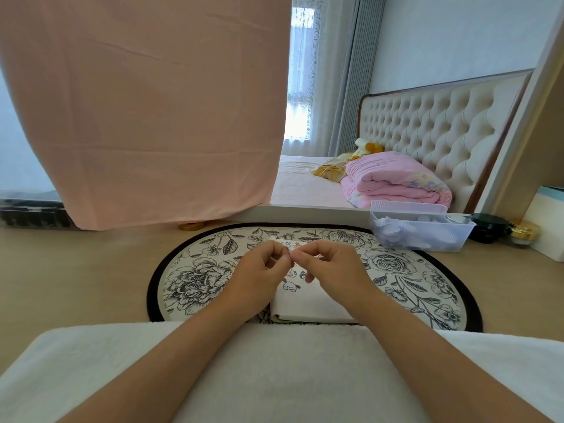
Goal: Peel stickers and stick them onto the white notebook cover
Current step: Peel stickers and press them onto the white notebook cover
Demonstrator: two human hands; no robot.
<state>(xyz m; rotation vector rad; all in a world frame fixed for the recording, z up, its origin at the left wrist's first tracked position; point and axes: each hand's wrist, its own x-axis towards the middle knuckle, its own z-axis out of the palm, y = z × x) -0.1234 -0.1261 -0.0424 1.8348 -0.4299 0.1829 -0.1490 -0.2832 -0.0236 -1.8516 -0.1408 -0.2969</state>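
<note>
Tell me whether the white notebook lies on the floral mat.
Yes, the white notebook lies on the floral mat, at its near edge.

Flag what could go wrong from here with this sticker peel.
1. The left hand and right hand both pinch the small sheet at their fingertips; a peeled sticker could fold onto itself or cling to a finger.
2. The hands cover much of the notebook, so the next sticker may land over the dog sticker already there.

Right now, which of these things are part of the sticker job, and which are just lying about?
Job: left hand, right hand, the sticker sheet they pinch, white notebook, dog sticker on it.
Lying about: floral mat, plastic bin, black jar, gold-lidded jar.
</note>
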